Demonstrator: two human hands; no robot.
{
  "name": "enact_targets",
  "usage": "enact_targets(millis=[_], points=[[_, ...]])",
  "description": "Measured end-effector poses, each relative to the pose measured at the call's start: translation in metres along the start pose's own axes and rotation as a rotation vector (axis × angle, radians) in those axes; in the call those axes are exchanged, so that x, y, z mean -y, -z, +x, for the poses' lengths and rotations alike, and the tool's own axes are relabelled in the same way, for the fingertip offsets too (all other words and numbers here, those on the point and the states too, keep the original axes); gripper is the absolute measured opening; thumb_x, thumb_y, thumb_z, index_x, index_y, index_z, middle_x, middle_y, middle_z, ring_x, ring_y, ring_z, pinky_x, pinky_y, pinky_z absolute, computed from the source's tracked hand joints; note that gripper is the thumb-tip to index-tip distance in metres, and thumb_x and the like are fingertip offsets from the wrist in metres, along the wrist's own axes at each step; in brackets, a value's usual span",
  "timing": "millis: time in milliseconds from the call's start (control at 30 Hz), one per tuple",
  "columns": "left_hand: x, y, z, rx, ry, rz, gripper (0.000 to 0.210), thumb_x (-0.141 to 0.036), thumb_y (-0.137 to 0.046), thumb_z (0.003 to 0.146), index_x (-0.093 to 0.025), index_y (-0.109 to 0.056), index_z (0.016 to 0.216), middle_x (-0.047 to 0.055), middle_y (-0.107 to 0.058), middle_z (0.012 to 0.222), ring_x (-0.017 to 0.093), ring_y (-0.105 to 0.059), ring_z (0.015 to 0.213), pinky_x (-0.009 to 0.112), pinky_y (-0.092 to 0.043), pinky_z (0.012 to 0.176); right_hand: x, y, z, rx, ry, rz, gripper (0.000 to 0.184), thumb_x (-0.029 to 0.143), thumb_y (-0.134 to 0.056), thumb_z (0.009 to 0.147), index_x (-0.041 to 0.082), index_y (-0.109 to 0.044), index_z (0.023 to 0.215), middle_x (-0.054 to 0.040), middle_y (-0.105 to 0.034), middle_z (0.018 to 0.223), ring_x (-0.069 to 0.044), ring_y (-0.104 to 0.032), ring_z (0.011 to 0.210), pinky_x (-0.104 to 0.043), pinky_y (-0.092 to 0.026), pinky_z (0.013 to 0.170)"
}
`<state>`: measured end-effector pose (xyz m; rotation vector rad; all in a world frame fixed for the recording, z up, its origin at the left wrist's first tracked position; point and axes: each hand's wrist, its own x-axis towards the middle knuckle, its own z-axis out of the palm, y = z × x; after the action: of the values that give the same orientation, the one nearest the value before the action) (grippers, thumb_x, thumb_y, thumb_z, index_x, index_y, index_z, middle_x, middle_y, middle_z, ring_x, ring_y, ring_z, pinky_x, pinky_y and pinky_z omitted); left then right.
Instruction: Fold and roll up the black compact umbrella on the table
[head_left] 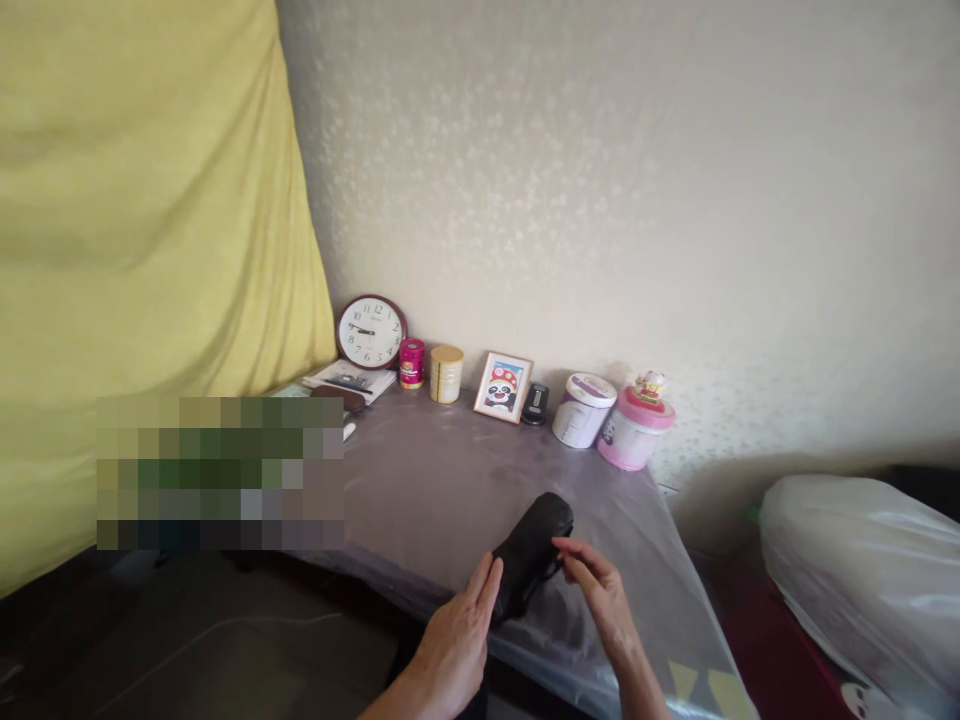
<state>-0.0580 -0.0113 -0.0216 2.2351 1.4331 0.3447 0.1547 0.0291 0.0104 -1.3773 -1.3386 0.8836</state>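
A black folded umbrella (531,550) lies on the plastic-covered table (435,490) near its front edge. My left hand (456,640) rests flat against the umbrella's near end, fingers together and extended. My right hand (596,590) touches its right side with the fingertips, fingers slightly spread. Neither hand is closed around it.
Along the wall stand a round clock (370,331), a red tin (411,363), a yellow tin (446,374), a framed panda picture (502,387), a small black object (535,404), a white tub (583,410) and a pink tub (635,427). Yellow fabric (142,220) hangs left; a plastic bag (862,570) lies right.
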Motion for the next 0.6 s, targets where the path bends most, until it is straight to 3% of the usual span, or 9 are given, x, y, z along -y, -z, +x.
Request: enact_targets(millis=[100, 200, 300, 367, 500, 600], points=[[0.004, 0.002, 0.001, -0.025, 0.005, -0.095, 0.084, 0.002, -0.038, 0.068, -0.021, -0.005, 0.142, 0.007, -0.014, 0.150, 0.019, -0.049, 0.118, 0.028, -0.039, 0.099, -0.018, 0.024, -0.007, -0.105, -0.060, -0.023, 0.038, 0.048, -0.063, 0.065, 0.019, -0.071, 0.089, -0.0057, -0.070, 0.084, -0.018, -0.060, 0.068, -0.028, -0.050, 0.066], [0.008, 0.011, 0.003, -0.049, 0.044, -0.301, 0.076, -0.006, -0.044, 0.070, -0.022, -0.019, 0.140, 0.010, -0.032, 0.144, 0.022, -0.053, 0.113, 0.031, -0.042, 0.096, -0.039, 0.037, -0.011, -0.174, -0.102, -0.030, 0.044, 0.052, -0.064, 0.061, 0.017, -0.071, 0.088, -0.0066, -0.070, 0.080, -0.019, -0.062, 0.068, -0.029, -0.051, 0.066], [0.014, 0.018, 0.005, 0.069, 0.185, -0.611, 0.070, -0.016, -0.039, 0.076, -0.025, -0.013, 0.140, 0.012, -0.054, 0.122, 0.021, -0.066, 0.082, 0.033, -0.054, 0.067, -0.057, 0.041, -0.013, -0.193, -0.125, -0.050, 0.044, 0.053, -0.062, 0.062, 0.016, -0.071, 0.086, -0.0057, -0.069, 0.072, -0.019, -0.062, 0.063, -0.029, -0.051, 0.063], [0.017, 0.019, 0.005, 0.084, 0.253, -0.670, 0.069, -0.019, -0.035, 0.079, -0.025, -0.006, 0.141, 0.012, -0.057, 0.117, 0.020, -0.066, 0.075, 0.031, -0.053, 0.057, -0.064, 0.041, -0.015, -0.215, -0.117, -0.053, 0.043, 0.052, -0.060, 0.065, 0.016, -0.070, 0.087, -0.0051, -0.069, 0.070, -0.018, -0.061, 0.062, -0.028, -0.050, 0.062], [0.019, 0.020, 0.003, -0.189, 0.128, -0.265, 0.069, -0.016, -0.037, 0.080, -0.019, -0.007, 0.142, 0.016, -0.026, 0.145, 0.023, -0.054, 0.111, 0.031, -0.047, 0.085, -0.068, 0.038, -0.016, -0.240, -0.083, -0.024, 0.038, 0.047, -0.058, 0.069, 0.015, -0.068, 0.087, -0.0049, -0.068, 0.073, -0.017, -0.060, 0.061, -0.026, -0.049, 0.060], [0.016, 0.020, 0.001, -0.188, 0.107, 0.015, 0.066, -0.009, -0.028, 0.082, -0.027, -0.007, 0.142, 0.011, -0.006, 0.151, 0.021, -0.059, 0.103, 0.030, -0.049, 0.078, -0.067, 0.035, -0.016, -0.256, -0.067, -0.013, 0.033, 0.043, -0.056, 0.069, 0.015, -0.068, 0.084, -0.0040, -0.067, 0.071, -0.015, -0.059, 0.057, -0.026, -0.047, 0.057]])
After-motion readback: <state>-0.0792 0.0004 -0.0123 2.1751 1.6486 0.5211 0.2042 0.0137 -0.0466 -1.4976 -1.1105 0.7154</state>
